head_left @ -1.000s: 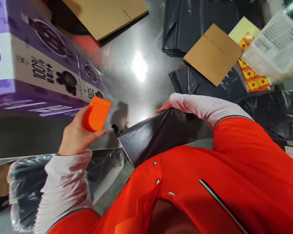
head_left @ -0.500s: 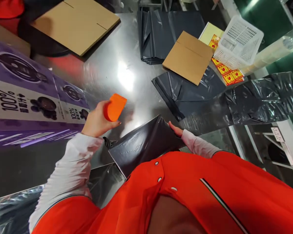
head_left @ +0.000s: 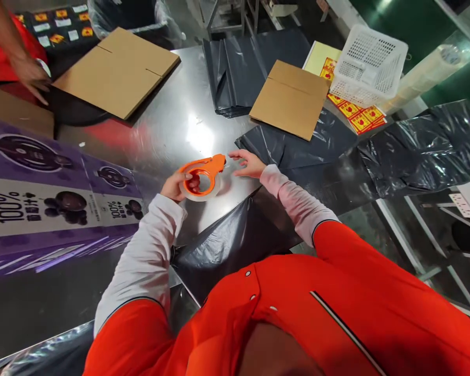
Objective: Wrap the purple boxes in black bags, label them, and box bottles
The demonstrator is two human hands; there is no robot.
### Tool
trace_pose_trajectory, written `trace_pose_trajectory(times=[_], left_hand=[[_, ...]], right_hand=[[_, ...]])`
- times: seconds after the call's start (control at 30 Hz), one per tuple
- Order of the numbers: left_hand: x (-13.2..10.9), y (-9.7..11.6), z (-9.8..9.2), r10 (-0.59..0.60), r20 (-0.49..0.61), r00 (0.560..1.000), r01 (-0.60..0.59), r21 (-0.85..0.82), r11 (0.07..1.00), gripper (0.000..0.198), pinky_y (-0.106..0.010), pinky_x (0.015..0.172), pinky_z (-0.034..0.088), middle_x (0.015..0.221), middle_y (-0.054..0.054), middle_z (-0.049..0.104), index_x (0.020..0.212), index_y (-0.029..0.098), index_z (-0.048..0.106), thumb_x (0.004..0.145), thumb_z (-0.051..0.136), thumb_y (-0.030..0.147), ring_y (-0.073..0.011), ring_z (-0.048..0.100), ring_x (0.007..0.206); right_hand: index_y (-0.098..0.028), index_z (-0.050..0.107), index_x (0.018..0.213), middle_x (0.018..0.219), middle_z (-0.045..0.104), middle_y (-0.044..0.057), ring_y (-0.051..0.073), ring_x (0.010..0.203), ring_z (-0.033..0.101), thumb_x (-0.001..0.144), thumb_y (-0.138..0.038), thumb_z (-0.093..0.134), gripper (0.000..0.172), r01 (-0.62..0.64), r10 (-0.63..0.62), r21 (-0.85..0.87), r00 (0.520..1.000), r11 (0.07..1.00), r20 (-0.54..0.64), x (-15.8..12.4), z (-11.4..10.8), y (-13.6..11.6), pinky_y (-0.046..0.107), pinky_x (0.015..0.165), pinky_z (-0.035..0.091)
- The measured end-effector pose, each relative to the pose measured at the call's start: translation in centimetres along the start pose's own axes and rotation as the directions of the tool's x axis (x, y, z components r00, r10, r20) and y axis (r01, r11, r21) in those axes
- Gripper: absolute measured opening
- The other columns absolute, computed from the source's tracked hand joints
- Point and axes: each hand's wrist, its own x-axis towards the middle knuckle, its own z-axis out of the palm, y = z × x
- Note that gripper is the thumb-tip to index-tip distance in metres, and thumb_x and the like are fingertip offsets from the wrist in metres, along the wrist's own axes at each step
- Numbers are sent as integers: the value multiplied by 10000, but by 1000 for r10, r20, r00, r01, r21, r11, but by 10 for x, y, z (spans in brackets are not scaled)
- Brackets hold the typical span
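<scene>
My left hand (head_left: 177, 186) is closed round an orange tape dispenser (head_left: 218, 163) with a roll of clear tape in it, its fingers showing through the ring. Just right of the dispenser's head, my right hand (head_left: 249, 164) is raised with its fingers apart and nothing in them. A small gap separates its fingertips from the dispenser. Below both hands, a shiny black plastic wrapped bundle (head_left: 223, 240) lies at the near table edge against my body.
Purple printed cartons (head_left: 62, 183) stand at the left. Flat cardboard sheets (head_left: 121, 68) and a smaller cardboard piece (head_left: 290, 99) lie on the metal table (head_left: 160, 120). Black plastic bags (head_left: 258, 62), a white basket (head_left: 370, 62) and a co-worker's hand (head_left: 31, 75) are farther off.
My right hand has left the black bundle and come up beside the dispenser. The dispenser in my left hand has turned, showing its ring. A co-worker's arm has appeared at upper left.
</scene>
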Motion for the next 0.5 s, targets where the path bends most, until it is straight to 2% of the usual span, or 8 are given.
trace_pose_trajectory(times=[0.07, 0.13, 0.2, 0.27, 0.4, 0.5], left_hand=[[3, -9, 2, -31, -30, 999, 29, -60, 998, 689, -259, 493, 477, 586, 48, 467, 1238, 152, 726, 559, 723, 270, -84, 354, 470], [6, -17, 2, -40, -52, 998, 35, -99, 994, 710, -291, 541, 547, 593, 45, 461, 1247, 155, 733, 547, 673, 265, -76, 339, 462], [9, -24, -1, -38, -52, 998, 32, -124, 992, 739, -302, 569, 577, 610, 38, 475, 1274, 143, 730, 550, 646, 265, -69, 331, 455], [15, -30, -5, -44, -41, 998, 39, -126, 991, 722, -323, 589, 597, 611, 34, 485, 1255, 132, 733, 552, 643, 269, -74, 337, 457], [35, -35, -12, -151, 22, 988, 151, 6, 988, 721, -403, 656, 625, 583, 27, 520, 1221, 114, 727, 520, 627, 245, -110, 386, 472], [55, -37, -9, -261, 7, 965, 258, 146, 955, 775, -399, 672, 598, 619, 11, 589, 1302, 75, 687, 548, 598, 225, -129, 427, 506]], right_hand=[[-174, 715, 1089, 1291, 684, 122, 253, 1131, 671, 576, -440, 919, 614, -16, 19, 58, 998, 998, -55, 4, 15, 8, 410, 963, 585], [-180, 687, 938, 1069, 707, 74, 206, 967, 662, 591, -505, 896, 520, -44, 53, 130, 996, 991, -68, 4, 25, 15, 366, 882, 581], [-189, 655, 839, 898, 685, 32, 171, 843, 627, 592, -572, 880, 508, -61, 72, 176, 996, 982, -53, 4, 30, 19, 324, 797, 557], [-193, 645, 776, 823, 671, 17, 151, 770, 600, 594, -623, 862, 514, -69, 76, 170, 997, 983, -35, 5, 27, 21, 299, 732, 525], [-202, 681, 669, 780, 702, 23, 161, 777, 625, 561, -628, 891, 487, -49, 45, 22, 991, 999, 129, 2, -5, 27, 308, 789, 522], [-216, 664, 583, 701, 693, 8, 166, 757, 637, 476, -583, 941, 472, -176, 182, -49, 971, 983, 155, -28, -42, 32, 325, 827, 531]])
